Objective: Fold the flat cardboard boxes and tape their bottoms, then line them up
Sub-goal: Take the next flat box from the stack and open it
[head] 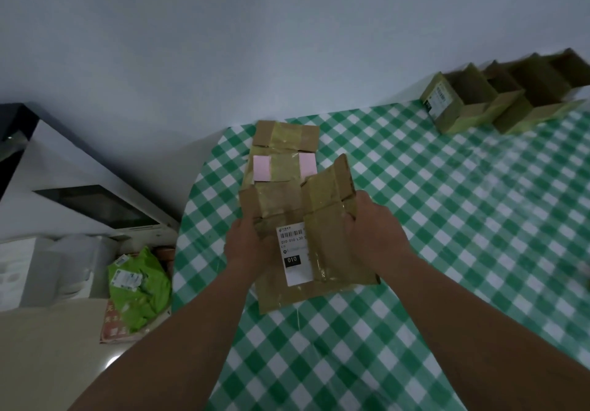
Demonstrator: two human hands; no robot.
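Note:
A flattened brown cardboard box (322, 232) with old tape and a white shipping label lies on top of a pile of flat boxes (281, 161) at the table's left edge. My left hand (244, 244) grips its left edge, fingers tucked under the cardboard. My right hand (372, 235) grips its right side, where a flap is lifted and tilted upward. Folded open boxes (498, 97) stand in a row at the far right of the table.
The table wears a green and white checked cloth (447, 251). Left of the table, on the floor, sit a green parcel bag (137, 286), white cartons (48, 270) and a white appliance (89, 193). A pale wall rises behind.

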